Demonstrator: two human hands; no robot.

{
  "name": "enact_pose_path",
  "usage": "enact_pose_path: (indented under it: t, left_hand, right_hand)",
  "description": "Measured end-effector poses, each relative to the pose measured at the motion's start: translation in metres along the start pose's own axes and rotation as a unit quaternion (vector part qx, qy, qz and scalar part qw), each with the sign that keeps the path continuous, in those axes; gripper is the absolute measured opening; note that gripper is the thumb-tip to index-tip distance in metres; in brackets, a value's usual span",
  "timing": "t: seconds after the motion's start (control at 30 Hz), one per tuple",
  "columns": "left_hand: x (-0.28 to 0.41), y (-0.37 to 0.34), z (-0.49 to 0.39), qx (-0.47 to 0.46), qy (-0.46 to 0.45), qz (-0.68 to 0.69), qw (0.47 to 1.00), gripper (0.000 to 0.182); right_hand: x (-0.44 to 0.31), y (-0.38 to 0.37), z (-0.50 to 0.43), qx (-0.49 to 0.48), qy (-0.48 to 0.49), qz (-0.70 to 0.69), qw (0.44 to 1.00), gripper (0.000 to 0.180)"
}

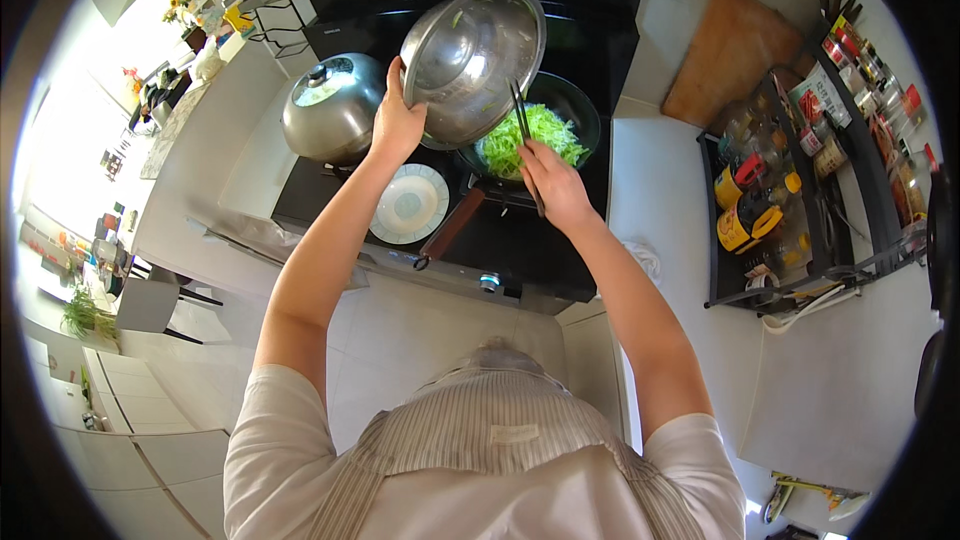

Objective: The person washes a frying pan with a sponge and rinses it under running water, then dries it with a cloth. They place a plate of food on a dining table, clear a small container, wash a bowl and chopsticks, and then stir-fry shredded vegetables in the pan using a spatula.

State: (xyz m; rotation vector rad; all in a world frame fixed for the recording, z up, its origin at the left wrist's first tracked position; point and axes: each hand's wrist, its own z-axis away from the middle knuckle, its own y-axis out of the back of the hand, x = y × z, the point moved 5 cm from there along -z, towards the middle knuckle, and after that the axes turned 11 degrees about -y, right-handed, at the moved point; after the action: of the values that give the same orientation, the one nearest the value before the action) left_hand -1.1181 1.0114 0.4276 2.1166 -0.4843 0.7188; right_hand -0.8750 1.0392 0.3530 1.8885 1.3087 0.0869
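My left hand (399,118) grips the rim of a stainless steel bowl (480,52), which is tipped on its side above the stove with its inside facing me and a few green shreds stuck to it. My right hand (553,181) holds dark chopsticks (520,114), their tips at the bowl's lower right edge. Below them, shredded green vegetable (534,136) lies in a black frying pan (583,101). The pan's brown handle (454,225) points towards me. The bowl hides part of the pan's left side.
A lidded steel pot (334,112) stands on the left of the stove. A patterned plate (409,204) lies between it and the pan handle. Right of the stove, a black rack (712,240) holds sauce bottles and jars, and a wooden cutting board (731,52) leans on the wall.
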Motion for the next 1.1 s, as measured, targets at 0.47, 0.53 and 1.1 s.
enact_pose_path:
  t: [0.47,0.53,1.1]
  left_hand:
    - [-0.042,-0.005,0.002,0.04,0.118,0.15,0.981,0.075]
    - [-0.038,-0.007,0.003,0.049,0.149,0.184,0.97,0.075]
    - [-0.021,0.006,0.017,0.059,0.156,0.201,0.965,0.077]
  right_hand:
    - [0.021,-0.01,0.012,-0.015,-0.076,-0.006,0.997,0.029]
    - [0.024,-0.011,0.019,0.001,-0.1,0.001,0.995,0.029]
    - [-0.023,-0.028,0.012,-0.049,0.019,-0.06,0.997,0.029]
